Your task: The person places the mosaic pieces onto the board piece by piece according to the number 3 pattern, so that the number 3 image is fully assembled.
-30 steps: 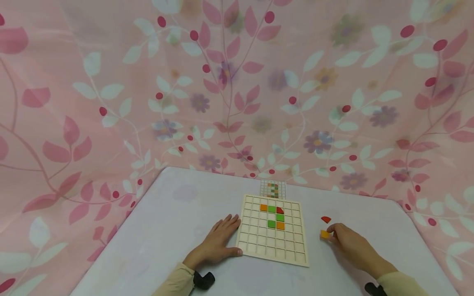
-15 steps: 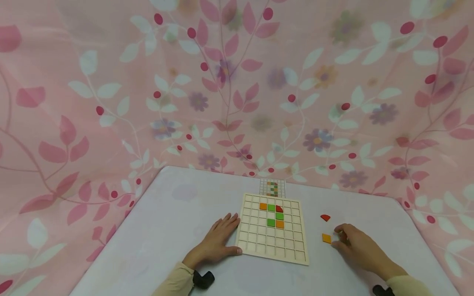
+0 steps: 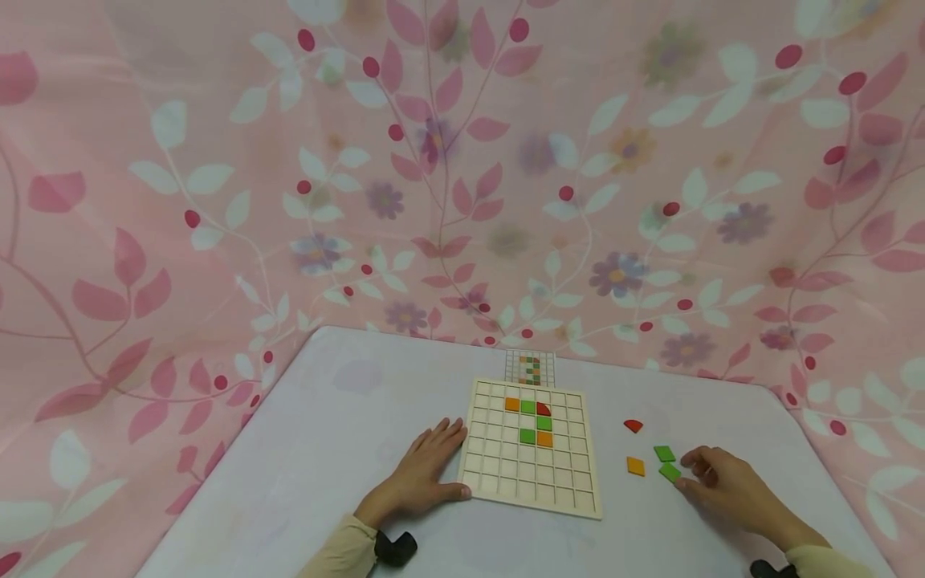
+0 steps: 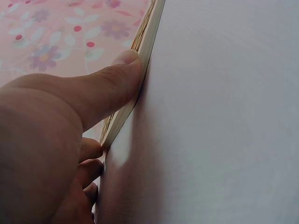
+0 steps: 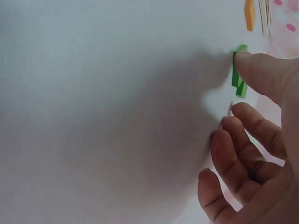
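Note:
My left hand [image 3: 419,475] rests beside the wooden grid board [image 3: 511,474], thumb and fingertips touching its left edge. In the left wrist view the thumb [image 4: 110,84] presses against the board's side [image 4: 135,84]. Several orange, green and red pieces sit in the board's cells. To the right of the board my right hand [image 3: 737,488] hovers low over the table, fingers loosely bent. Its thumb touches one green tile [image 3: 669,472], and another green tile [image 3: 664,453] lies just behind. The right wrist view has the thumb [image 5: 266,72] at the green tiles [image 5: 241,88], apart from the fingers.
An orange square tile [image 3: 635,466] and a red quarter-round piece [image 3: 633,425] lie between board and right hand. A printed grid card [image 3: 515,371] stands behind the board. White cloth covers the table [image 3: 347,417]; a pink floral curtain [image 3: 462,160] hangs behind.
My right hand let go of the orange tile and moved right. Two green tiles now lie uncovered on the table by its fingertips. The left hand stayed at the board.

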A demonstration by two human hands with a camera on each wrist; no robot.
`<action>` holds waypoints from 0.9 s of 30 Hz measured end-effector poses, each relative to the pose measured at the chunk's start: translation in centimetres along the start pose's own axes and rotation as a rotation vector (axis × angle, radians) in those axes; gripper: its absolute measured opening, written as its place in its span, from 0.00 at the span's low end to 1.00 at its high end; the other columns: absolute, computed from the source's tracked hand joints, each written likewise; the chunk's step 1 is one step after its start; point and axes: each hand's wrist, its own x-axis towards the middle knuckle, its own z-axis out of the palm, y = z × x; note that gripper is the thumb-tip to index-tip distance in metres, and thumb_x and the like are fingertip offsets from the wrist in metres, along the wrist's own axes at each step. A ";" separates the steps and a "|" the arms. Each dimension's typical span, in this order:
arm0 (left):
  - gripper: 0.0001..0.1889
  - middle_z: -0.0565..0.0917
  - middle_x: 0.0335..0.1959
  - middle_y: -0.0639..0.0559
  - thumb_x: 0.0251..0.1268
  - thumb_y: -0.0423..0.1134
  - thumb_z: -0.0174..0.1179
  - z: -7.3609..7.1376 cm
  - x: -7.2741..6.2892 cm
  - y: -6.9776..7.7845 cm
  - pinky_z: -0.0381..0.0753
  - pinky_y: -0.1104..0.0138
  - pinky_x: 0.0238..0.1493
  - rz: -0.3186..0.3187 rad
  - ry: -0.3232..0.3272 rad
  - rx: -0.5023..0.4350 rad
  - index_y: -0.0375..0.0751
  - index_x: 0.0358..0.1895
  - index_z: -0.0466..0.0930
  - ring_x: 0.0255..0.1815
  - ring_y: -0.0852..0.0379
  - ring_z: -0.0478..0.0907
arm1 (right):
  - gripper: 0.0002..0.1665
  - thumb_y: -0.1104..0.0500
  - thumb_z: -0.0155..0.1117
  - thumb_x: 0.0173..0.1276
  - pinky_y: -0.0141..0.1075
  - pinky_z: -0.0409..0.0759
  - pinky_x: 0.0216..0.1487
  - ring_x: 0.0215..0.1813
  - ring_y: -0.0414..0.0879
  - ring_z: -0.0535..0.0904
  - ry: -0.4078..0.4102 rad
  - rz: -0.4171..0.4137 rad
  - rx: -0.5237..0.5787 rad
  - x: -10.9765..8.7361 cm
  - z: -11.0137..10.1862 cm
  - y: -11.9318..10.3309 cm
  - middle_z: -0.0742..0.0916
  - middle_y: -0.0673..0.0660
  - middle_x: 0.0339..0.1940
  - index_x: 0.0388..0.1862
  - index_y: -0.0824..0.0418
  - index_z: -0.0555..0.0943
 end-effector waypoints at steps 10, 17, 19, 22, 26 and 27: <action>0.51 0.57 0.87 0.42 0.66 0.60 0.70 0.2 -0.1 -0.1 0.47 0.36 0.85 0.013 0.008 -0.019 0.37 0.84 0.59 0.89 0.37 0.46 | 0.19 0.53 0.75 0.71 0.29 0.78 0.33 0.34 0.37 0.74 -0.024 0.047 0.016 0.4 1.2 -1.0 0.83 0.49 0.34 0.49 0.67 0.83; 0.50 0.57 0.87 0.42 0.67 0.59 0.70 0.1 -0.2 0.0 0.46 0.37 0.86 0.014 0.004 -0.017 0.37 0.84 0.58 0.89 0.38 0.46 | 0.16 0.60 0.69 0.75 0.36 0.82 0.36 0.37 0.44 0.76 -0.026 0.051 -0.023 0.5 1.7 -1.3 0.84 0.52 0.36 0.52 0.73 0.80; 0.50 0.57 0.87 0.43 0.67 0.59 0.70 0.0 -0.1 0.0 0.46 0.37 0.86 0.015 0.006 -0.019 0.37 0.84 0.58 0.89 0.38 0.46 | 0.16 0.61 0.68 0.76 0.40 0.85 0.39 0.39 0.45 0.78 -0.026 0.046 -0.040 0.5 1.6 -1.5 0.85 0.53 0.37 0.52 0.73 0.80; 0.50 0.57 0.87 0.43 0.67 0.59 0.70 -0.1 -0.1 0.1 0.46 0.38 0.86 0.015 0.007 -0.015 0.37 0.84 0.58 0.89 0.38 0.46 | 0.15 0.61 0.67 0.76 0.43 0.86 0.41 0.40 0.45 0.79 -0.025 0.034 -0.050 0.6 1.6 -1.6 0.86 0.54 0.38 0.52 0.73 0.80; 0.50 0.57 0.87 0.42 0.67 0.59 0.70 -0.1 -0.1 0.1 0.46 0.37 0.86 0.011 0.005 -0.010 0.37 0.84 0.58 0.89 0.38 0.46 | 0.15 0.61 0.68 0.75 0.41 0.85 0.40 0.40 0.44 0.79 -0.003 -0.003 -0.058 0.6 1.8 -2.2 0.86 0.53 0.39 0.51 0.72 0.80; 0.50 0.57 0.87 0.42 0.67 0.59 0.70 -0.1 -0.1 0.1 0.47 0.37 0.86 0.009 0.004 -0.008 0.37 0.84 0.58 0.89 0.38 0.46 | 0.14 0.61 0.68 0.75 0.40 0.84 0.40 0.40 0.43 0.79 0.004 -0.012 -0.060 0.7 1.9 -2.4 0.86 0.53 0.39 0.51 0.71 0.80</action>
